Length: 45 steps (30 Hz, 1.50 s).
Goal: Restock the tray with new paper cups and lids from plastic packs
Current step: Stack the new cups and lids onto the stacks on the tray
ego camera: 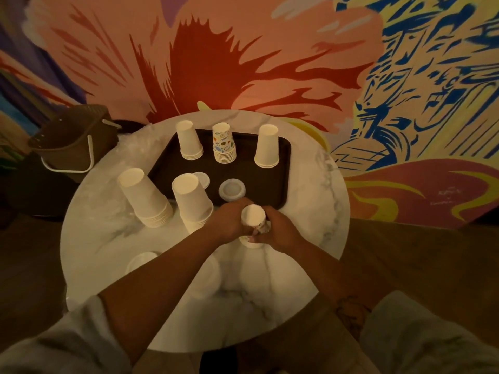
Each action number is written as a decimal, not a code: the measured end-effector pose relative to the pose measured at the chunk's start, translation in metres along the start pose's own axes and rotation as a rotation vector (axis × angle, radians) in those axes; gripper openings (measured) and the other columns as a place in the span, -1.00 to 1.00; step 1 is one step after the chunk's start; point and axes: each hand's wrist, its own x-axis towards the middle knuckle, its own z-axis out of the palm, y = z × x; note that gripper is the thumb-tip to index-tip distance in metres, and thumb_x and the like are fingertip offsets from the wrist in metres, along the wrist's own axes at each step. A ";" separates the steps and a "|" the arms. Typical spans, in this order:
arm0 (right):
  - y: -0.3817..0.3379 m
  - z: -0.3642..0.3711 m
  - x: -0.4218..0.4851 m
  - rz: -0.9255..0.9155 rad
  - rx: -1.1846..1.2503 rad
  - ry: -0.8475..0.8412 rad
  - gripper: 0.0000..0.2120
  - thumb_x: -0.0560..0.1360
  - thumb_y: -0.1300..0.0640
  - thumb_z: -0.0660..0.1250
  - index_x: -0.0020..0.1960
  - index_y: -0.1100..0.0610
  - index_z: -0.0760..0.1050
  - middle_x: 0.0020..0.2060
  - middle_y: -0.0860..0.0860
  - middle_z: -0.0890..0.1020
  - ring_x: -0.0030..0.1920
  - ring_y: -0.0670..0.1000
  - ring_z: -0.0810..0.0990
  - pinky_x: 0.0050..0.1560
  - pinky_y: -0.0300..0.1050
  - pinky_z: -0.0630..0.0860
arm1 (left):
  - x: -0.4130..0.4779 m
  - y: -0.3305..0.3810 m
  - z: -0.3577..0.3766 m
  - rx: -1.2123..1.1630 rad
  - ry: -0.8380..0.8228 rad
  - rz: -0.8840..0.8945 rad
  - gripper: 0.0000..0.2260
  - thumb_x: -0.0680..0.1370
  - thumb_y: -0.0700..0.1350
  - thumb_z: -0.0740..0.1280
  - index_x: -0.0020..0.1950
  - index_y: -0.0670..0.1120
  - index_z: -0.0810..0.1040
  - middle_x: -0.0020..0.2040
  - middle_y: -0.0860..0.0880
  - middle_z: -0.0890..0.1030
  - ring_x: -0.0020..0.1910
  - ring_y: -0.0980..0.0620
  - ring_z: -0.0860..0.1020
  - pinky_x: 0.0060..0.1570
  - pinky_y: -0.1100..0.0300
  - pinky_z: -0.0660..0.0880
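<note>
Left hand: the left hand [229,220] is curled round the left side of a short stack of printed cups [253,215], at the centre of the frame.
Right hand: the right hand [280,233] is closed on the lower right of the same stack, with the fingertips pressed to its side.
Held stack: it is held upside down, just below the near edge of the tray [280,168]. Whether its rim rests on the desk [108,238] cannot be told.
Tray: three upturned stacks are set along its far side: a white stack [189,141], a printed stack [223,144] and another white stack [266,147]. A clear lid [231,188] is laid near its front.
Off the tray: a tall white stack [143,198] leans on the desk at centre left. A second one [190,201] stands at the tray's front left corner, with a lid [202,179] half hidden behind it.
Loose lids: pale lids [140,261] are left on the desk at lower left.
Progress: the cups seem partly restocked, while most lids are judged still to be moved.
Risk, stack: the nested cups may slide apart if only the lower ones are squeezed.
Risk, neighbours: the tall corner stack may be toppled by the left forearm, which passes close beside it.
Risk, lid: the clear lid may be crushed if the stack is set down blind.
</note>
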 end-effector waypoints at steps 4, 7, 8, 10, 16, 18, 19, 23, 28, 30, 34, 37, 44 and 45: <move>-0.008 -0.012 0.004 -0.014 0.063 0.004 -0.33 0.27 0.16 0.56 0.30 0.15 0.36 0.24 0.07 0.53 0.22 0.06 0.50 0.18 -0.13 0.42 | 0.001 0.004 -0.009 -0.076 0.049 0.031 -0.46 0.36 -0.11 0.51 0.29 -0.07 0.41 0.25 -0.02 0.52 0.22 0.04 0.47 0.10 0.27 0.34; -0.014 -0.023 0.005 -0.025 0.097 0.002 -0.35 0.29 0.19 0.54 0.31 0.15 0.35 0.24 0.07 0.52 0.23 0.05 0.49 0.17 -0.17 0.42 | 0.006 0.011 -0.016 -0.103 0.059 0.056 -0.46 0.37 -0.13 0.50 0.29 -0.08 0.40 0.25 -0.03 0.52 0.13 0.14 0.44 0.05 0.29 0.35; -0.016 -0.026 0.005 -0.028 0.109 0.002 -0.36 0.30 0.20 0.53 0.30 0.15 0.35 0.24 0.07 0.52 0.22 0.05 0.49 0.16 -0.19 0.42 | 0.008 0.012 -0.018 -0.106 0.058 0.062 -0.46 0.37 -0.13 0.50 0.29 -0.08 0.40 0.25 -0.03 0.52 0.11 0.16 0.43 0.03 0.30 0.36; -0.021 -0.032 0.007 -0.039 0.117 0.007 -0.38 0.31 0.22 0.52 0.30 0.17 0.35 0.23 0.07 0.52 0.19 0.01 0.49 0.13 -0.22 0.41 | 0.013 0.015 -0.022 -0.114 0.059 0.070 -0.45 0.36 -0.12 0.50 0.30 -0.07 0.40 0.25 -0.03 0.52 0.13 0.12 0.46 0.05 0.27 0.41; -0.047 -0.053 0.026 -0.096 0.132 0.033 -0.36 0.30 0.23 0.52 0.32 0.17 0.34 0.22 0.02 0.52 0.19 -0.03 0.48 0.16 -0.23 0.40 | 0.030 0.026 -0.054 -0.107 0.113 0.128 -0.48 0.36 -0.08 0.50 0.26 -0.04 0.41 0.22 0.00 0.54 0.13 0.07 0.50 0.08 0.22 0.44; -0.060 -0.060 0.038 -0.118 0.137 0.043 -0.37 0.31 0.25 0.52 0.31 0.18 0.34 0.24 0.04 0.51 0.24 0.01 0.48 0.26 -0.11 0.42 | 0.039 0.029 -0.071 -0.090 0.129 0.141 -0.48 0.37 -0.09 0.49 0.27 -0.05 0.40 0.22 0.00 0.54 0.14 0.08 0.50 0.09 0.20 0.44; -0.067 -0.064 0.046 -0.121 0.127 0.052 -0.39 0.31 0.24 0.51 0.30 0.19 0.35 0.26 0.07 0.51 0.25 0.05 0.48 0.29 -0.04 0.41 | 0.044 0.030 -0.080 -0.086 0.136 0.146 -0.48 0.37 -0.09 0.49 0.27 -0.05 0.40 0.22 -0.01 0.54 0.15 0.07 0.50 0.10 0.18 0.45; -0.096 -0.072 0.079 -0.159 0.115 0.095 -0.40 0.31 0.22 0.52 0.28 0.18 0.37 0.21 0.07 0.55 0.19 0.04 0.52 0.17 -0.08 0.47 | 0.068 0.029 -0.119 -0.059 0.174 0.172 -0.52 0.37 -0.10 0.49 0.24 -0.07 0.42 0.20 -0.03 0.55 0.12 0.06 0.50 0.08 0.18 0.44; -0.131 -0.073 0.131 -0.202 0.068 0.162 -0.38 0.30 0.18 0.53 0.29 0.20 0.38 0.19 0.04 0.55 0.11 -0.05 0.52 -0.04 -0.30 0.44 | 0.103 0.016 -0.169 -0.038 0.222 0.217 -0.52 0.38 -0.13 0.48 0.24 -0.11 0.41 0.22 -0.06 0.54 0.10 0.07 0.48 0.03 0.21 0.39; -0.140 -0.070 0.155 -0.209 0.062 0.189 -0.38 0.29 0.18 0.54 0.28 0.19 0.39 0.19 0.07 0.56 0.13 0.03 0.54 0.01 -0.21 0.45 | 0.120 0.007 -0.185 -0.023 0.224 0.232 -0.49 0.40 -0.13 0.47 0.29 -0.12 0.39 0.25 -0.08 0.52 0.18 0.02 0.49 0.02 0.22 0.37; -0.152 -0.061 0.200 -0.213 0.019 0.244 -0.38 0.30 0.16 0.53 0.29 0.18 0.38 0.19 0.06 0.55 0.03 -0.10 0.48 -0.20 -0.49 0.36 | 0.153 -0.016 -0.205 -0.056 0.240 0.251 -0.45 0.41 -0.17 0.45 0.36 -0.11 0.33 0.30 -0.10 0.49 0.24 -0.03 0.47 0.05 0.22 0.38; -0.151 -0.053 0.226 -0.209 0.015 0.279 -0.40 0.31 0.18 0.53 0.29 0.20 0.38 0.17 0.08 0.56 0.01 -0.10 0.47 -0.24 -0.55 0.37 | 0.176 -0.033 -0.207 -0.089 0.267 0.267 -0.44 0.41 -0.20 0.45 0.37 -0.11 0.33 0.31 -0.11 0.48 0.26 -0.04 0.47 0.09 0.23 0.38; -0.125 -0.024 0.259 -0.159 -0.056 0.339 -0.42 0.32 0.18 0.52 0.26 0.24 0.39 0.17 0.14 0.57 0.16 0.09 0.55 0.02 -0.23 0.43 | 0.211 -0.072 -0.185 -0.195 0.262 0.252 -0.47 0.38 -0.21 0.47 0.31 -0.11 0.39 0.28 -0.09 0.51 0.26 -0.03 0.46 0.19 0.17 0.40; -0.121 -0.020 0.261 -0.140 -0.063 0.335 -0.42 0.32 0.16 0.52 0.26 0.24 0.39 0.18 0.14 0.57 0.17 0.08 0.55 0.03 -0.23 0.43 | 0.214 -0.077 -0.181 -0.196 0.262 0.246 -0.48 0.38 -0.21 0.47 0.30 -0.11 0.40 0.27 -0.08 0.51 0.25 -0.03 0.47 0.19 0.17 0.41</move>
